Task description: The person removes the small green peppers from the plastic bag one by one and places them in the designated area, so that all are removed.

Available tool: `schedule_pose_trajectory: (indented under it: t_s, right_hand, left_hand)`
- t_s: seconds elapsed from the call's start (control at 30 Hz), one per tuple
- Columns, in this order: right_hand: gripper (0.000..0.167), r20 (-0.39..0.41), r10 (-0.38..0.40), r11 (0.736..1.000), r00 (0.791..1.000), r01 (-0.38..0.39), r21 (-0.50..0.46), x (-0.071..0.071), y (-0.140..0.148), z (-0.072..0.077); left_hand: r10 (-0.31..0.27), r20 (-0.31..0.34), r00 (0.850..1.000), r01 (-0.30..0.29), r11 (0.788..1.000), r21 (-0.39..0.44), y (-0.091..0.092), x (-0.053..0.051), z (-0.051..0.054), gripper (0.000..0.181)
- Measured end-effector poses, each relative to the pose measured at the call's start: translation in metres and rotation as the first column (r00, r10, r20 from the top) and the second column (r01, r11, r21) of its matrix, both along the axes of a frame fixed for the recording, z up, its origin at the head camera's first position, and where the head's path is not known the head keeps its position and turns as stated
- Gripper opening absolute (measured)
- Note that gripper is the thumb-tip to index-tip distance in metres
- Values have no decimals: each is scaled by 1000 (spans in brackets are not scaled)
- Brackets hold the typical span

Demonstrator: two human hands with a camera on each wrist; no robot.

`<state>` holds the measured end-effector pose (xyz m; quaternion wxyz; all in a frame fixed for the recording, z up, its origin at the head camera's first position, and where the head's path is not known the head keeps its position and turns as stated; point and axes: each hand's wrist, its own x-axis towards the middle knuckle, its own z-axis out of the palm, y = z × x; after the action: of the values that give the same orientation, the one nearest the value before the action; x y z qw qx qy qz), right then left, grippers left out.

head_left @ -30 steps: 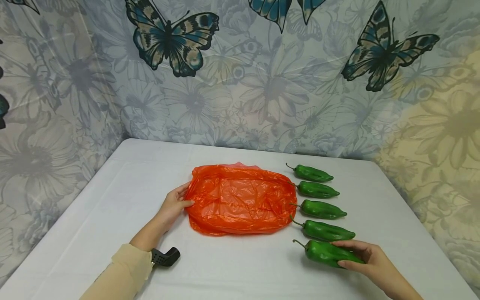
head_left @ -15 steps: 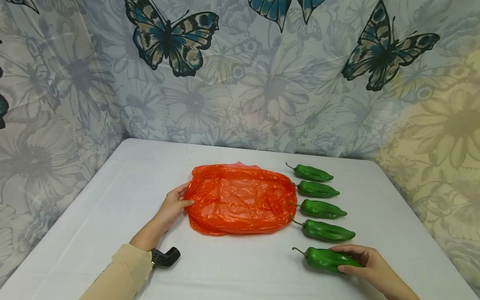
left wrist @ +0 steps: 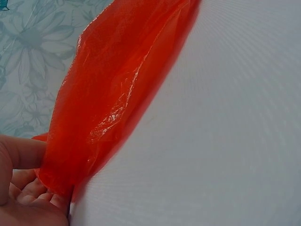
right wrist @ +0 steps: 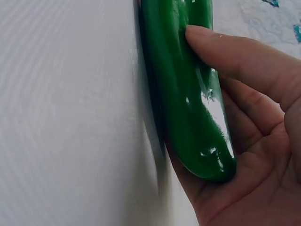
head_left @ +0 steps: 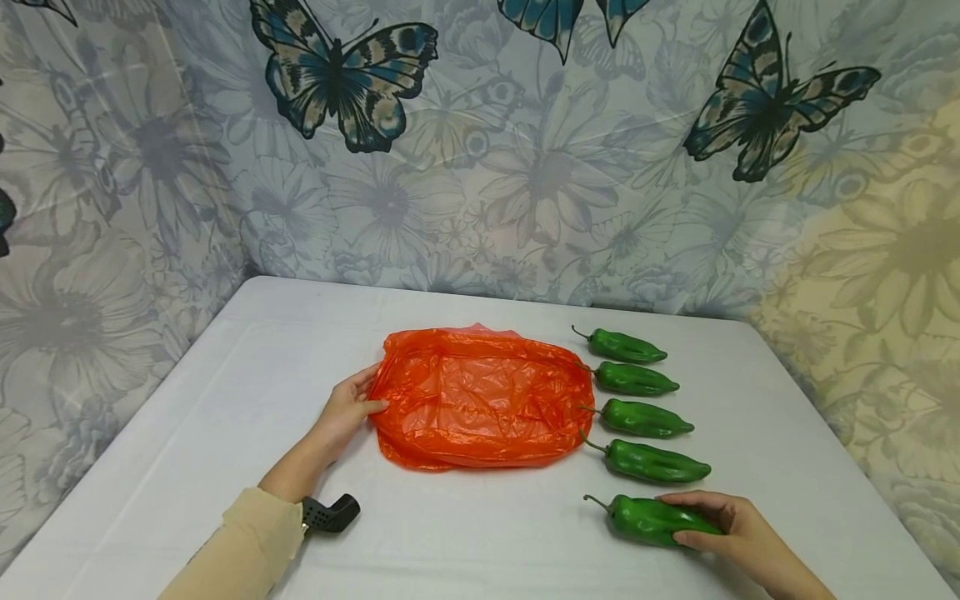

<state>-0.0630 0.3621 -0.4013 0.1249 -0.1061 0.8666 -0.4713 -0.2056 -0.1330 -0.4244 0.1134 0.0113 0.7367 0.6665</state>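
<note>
A red plastic bag (head_left: 487, 400) lies spread on the white table, its mouth facing up. My left hand (head_left: 347, 414) pinches the bag's left rim between thumb and fingers; the left wrist view shows the film of the bag (left wrist: 108, 94) rising from that grip. At the front right, my right hand (head_left: 723, 529) holds the nearest green pepper (head_left: 647, 521) round its tip half, stem pointing left. In the right wrist view the thumb lies along the pepper (right wrist: 188, 94) and the fingers pass behind it.
Several more green peppers form a column right of the bag, from the far pepper (head_left: 626, 346) to the near pepper (head_left: 656, 461). Some of their stems reach the bag's right edge. Behind the white table (head_left: 450, 533) hangs a butterfly-patterned cloth (head_left: 525, 192).
My right hand has shifted the nearest pepper slightly toward the front edge, widening the gap to the pepper behind it. The left hand and the bag stay put.
</note>
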Motion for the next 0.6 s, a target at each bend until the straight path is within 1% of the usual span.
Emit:
schedule_pose_trajectory:
  t_s: [0.2,0.43,0.6]
  right_hand:
    - [40,8,-9,1000,1000,9,10,-2,-1,-1]
    - [41,19,6,1000,1000,-6,-17,-2,0,-2]
    - [43,30,-18,1000,999,17,16,-1,-2,1]
  left_hand:
    - [5,5,1000,-5,1000,11,0,-1,-1,66]
    - [0,6,1000,0,1000,4,-1,0,0,66]
    - [2,8,1000,-2,1000,5,-1,-1,-1,66]
